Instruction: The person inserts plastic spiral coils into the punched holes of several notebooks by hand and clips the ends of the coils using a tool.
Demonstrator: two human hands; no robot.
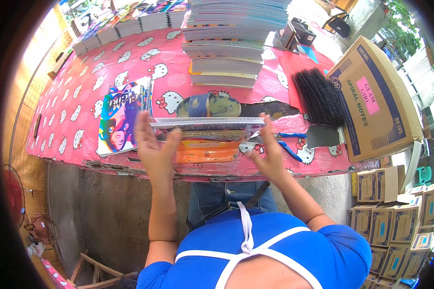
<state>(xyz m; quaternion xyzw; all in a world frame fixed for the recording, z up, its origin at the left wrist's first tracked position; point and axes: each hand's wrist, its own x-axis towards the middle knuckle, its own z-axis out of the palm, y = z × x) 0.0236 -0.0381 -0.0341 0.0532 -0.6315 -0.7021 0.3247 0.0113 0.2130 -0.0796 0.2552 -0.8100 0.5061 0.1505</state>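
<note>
Between my two hands, a thin stack of notebook sheets (207,122) is held up edge-on, its white paper edges facing up. My left hand (155,144) is at its left end, fingers upright and thumb inward. My right hand (271,153) has its fingers at the right end, with the thumb lower and apart. Under the stack an orange, shiny flat item (205,153) lies near the table's front edge. Just behind is a rounded, dark patterned object (210,104). Blue-handled pliers (291,150) lie beside my right hand. A colourful spiral notebook (118,118) rests left of my left hand.
A tall pile of notebooks (226,53) rises at the back of the pink-covered table (58,125). Black spiral coils (318,96) lie beside a large cardboard box (378,98) at right. Bound notebooks (130,26) line the far left. More cartons (393,224) stand beyond the table.
</note>
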